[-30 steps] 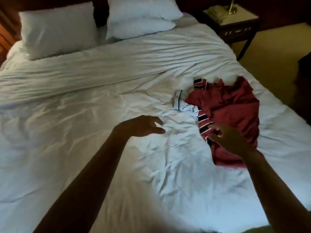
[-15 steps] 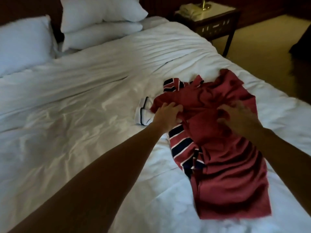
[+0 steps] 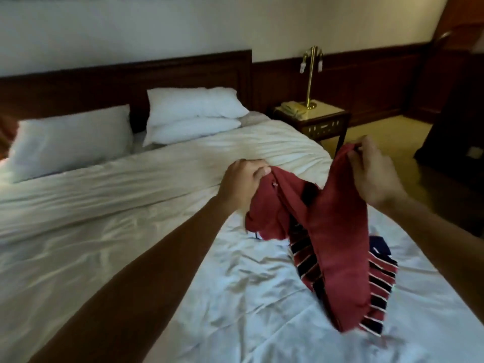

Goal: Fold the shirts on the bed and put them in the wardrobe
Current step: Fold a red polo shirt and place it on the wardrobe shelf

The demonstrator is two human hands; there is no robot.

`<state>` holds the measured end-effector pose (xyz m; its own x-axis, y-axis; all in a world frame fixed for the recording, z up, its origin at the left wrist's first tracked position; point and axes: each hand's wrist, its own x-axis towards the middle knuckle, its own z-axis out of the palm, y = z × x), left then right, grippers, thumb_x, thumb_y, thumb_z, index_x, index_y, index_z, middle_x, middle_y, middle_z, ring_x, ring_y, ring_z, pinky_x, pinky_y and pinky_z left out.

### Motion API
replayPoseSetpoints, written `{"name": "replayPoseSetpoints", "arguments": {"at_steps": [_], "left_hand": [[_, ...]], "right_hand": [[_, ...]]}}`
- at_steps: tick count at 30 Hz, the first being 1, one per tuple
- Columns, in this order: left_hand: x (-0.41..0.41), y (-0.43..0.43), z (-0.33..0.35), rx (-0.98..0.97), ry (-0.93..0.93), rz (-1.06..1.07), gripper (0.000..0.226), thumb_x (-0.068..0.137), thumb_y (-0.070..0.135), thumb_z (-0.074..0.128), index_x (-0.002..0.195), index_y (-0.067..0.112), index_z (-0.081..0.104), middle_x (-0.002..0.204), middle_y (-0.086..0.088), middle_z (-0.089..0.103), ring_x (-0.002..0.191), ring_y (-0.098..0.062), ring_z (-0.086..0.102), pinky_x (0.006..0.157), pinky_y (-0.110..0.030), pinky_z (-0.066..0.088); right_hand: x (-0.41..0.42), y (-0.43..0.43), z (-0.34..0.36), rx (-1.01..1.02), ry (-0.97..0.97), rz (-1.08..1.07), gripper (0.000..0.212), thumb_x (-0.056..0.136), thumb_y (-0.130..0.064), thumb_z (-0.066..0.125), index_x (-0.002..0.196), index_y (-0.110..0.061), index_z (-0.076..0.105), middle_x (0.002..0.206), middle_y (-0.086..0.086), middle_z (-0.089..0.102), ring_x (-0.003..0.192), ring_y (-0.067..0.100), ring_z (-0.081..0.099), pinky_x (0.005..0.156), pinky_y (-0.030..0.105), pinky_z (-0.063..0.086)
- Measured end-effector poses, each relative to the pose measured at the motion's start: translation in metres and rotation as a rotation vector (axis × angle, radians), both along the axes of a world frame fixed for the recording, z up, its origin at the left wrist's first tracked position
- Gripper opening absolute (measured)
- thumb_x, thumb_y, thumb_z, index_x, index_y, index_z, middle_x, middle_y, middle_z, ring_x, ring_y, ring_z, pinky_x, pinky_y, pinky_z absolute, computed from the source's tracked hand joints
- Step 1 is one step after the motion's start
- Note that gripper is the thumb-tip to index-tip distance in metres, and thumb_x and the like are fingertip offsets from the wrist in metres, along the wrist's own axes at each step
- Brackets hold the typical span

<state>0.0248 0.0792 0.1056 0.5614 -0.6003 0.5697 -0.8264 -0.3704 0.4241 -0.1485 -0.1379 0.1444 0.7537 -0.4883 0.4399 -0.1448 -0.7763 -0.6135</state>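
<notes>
A plain red shirt (image 3: 340,237) hangs lifted above the white bed (image 3: 131,231). My left hand (image 3: 243,182) grips one upper corner of it and my right hand (image 3: 372,171) pinches the other corner higher up, to the right. The cloth sags in a V between them and its lower end trails down to the sheet. Under it a striped shirt (image 3: 382,284) in red, navy and white lies on the bed, partly hidden by the red one.
Three white pillows (image 3: 193,106) lean against the dark headboard (image 3: 131,74). To the right of the bed stands a nightstand (image 3: 324,121) with a brass lamp (image 3: 311,74) and a telephone (image 3: 292,108). Dark furniture (image 3: 461,113) stands at the far right on carpet.
Both hands have closed on the red shirt and raised it off the bed, uncovering the striped shirt below. My view has tilted up toward the headboard and wall.
</notes>
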Motion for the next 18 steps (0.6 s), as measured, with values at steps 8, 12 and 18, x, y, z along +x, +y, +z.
{"name": "replayPoseSetpoints", "arguments": {"at_steps": [8,12,18], "left_hand": [[-0.035,0.217,0.177,-0.306,-0.013,0.269,0.027,0.106,0.016,0.043,0.095,0.002,0.063,0.087,-0.002,0.063,0.082,-0.013,0.056,0.072,-0.019,0.038],[-0.048,0.356,0.183,-0.206,-0.114,0.434,0.029,0.104,0.021,0.051,0.083,0.004,0.062,0.080,-0.010,0.061,0.079,-0.020,0.054,0.071,-0.031,0.034],[-0.111,0.511,0.073,0.046,-0.062,0.483,0.016,0.096,0.018,0.065,0.083,0.013,0.071,0.080,0.006,0.067,0.073,-0.006,0.060,0.069,-0.015,0.037]], "right_hand": [[-0.031,0.141,0.132,-0.181,-0.025,0.150,0.040,0.087,-0.064,0.059,0.093,-0.024,0.062,0.089,0.001,0.066,0.087,0.021,0.060,0.077,0.037,0.049],[-0.014,0.217,0.125,-0.482,0.029,0.348,0.029,0.083,-0.060,0.064,0.071,-0.035,0.056,0.077,-0.004,0.062,0.081,0.026,0.063,0.071,0.034,0.046],[0.008,0.278,-0.001,-0.642,0.142,0.403,0.038,0.086,-0.056,0.055,0.065,-0.025,0.049,0.064,0.001,0.050,0.080,0.033,0.061,0.072,0.042,0.051]]}}
